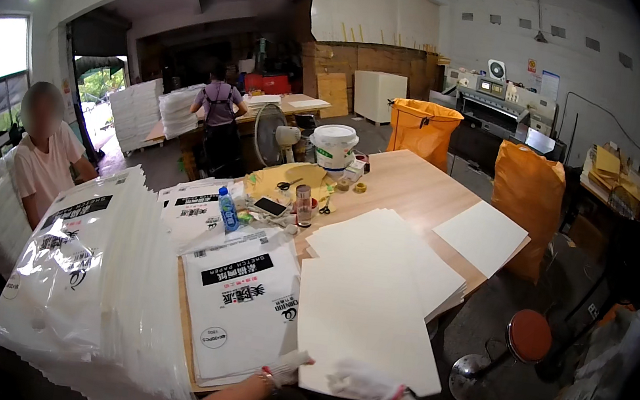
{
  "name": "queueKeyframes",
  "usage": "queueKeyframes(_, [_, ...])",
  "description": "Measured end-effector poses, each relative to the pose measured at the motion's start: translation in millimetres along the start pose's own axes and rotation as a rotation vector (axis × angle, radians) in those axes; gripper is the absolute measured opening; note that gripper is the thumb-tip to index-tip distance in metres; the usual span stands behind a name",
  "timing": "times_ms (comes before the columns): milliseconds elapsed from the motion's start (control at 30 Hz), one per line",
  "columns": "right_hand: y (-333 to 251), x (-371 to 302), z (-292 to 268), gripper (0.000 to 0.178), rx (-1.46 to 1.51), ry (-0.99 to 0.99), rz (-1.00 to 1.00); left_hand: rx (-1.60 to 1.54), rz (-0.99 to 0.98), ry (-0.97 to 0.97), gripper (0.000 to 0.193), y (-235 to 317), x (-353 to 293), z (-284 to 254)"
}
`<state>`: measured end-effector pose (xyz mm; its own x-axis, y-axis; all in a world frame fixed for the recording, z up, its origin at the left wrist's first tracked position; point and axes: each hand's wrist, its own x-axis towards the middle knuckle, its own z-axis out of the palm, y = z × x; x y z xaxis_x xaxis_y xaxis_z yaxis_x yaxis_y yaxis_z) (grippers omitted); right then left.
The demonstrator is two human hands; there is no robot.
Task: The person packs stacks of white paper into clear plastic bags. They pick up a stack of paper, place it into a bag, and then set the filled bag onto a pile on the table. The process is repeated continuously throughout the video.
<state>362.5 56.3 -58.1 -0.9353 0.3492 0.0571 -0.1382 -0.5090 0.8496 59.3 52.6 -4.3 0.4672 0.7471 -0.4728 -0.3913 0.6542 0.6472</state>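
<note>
A stack of large off-white paper sheets (366, 310) lies at the table's near edge, its front edge close to me. My left hand (288, 365), in a white glove, is closed at the stack's near left edge, with its fingertips over the paper. My right hand (368, 383), also white-gloved, rests on the near end of the top sheet, fingers stretched to the left and slightly blurred. To the left lie printed clear plastic bags (239, 334) in a flat pile. More sheets (424, 265) fan out beneath and behind the stack.
A tall pile of filled plastic packages (71, 273) stands left. Farther back are a blue-capped bottle (228, 209), a phone (271, 207), scissors (325, 207) and a white bucket (334, 147). Orange sacks (527, 201) and a red stool (528, 336) stand right. One person (50, 151) sits left; another (220, 104) stands behind.
</note>
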Motion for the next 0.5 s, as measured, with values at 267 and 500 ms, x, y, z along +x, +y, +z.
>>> queueKeyframes(267, [19,4,-60,0.044,-1.697,0.369,-1.201,1.208,0.216,-0.118,0.071,26,-109,38])
queueKeyframes(500, [86,76,-66,0.033,-2.079,0.615,-1.647,1.597,0.264,0.045,0.077,-6,-74,9])
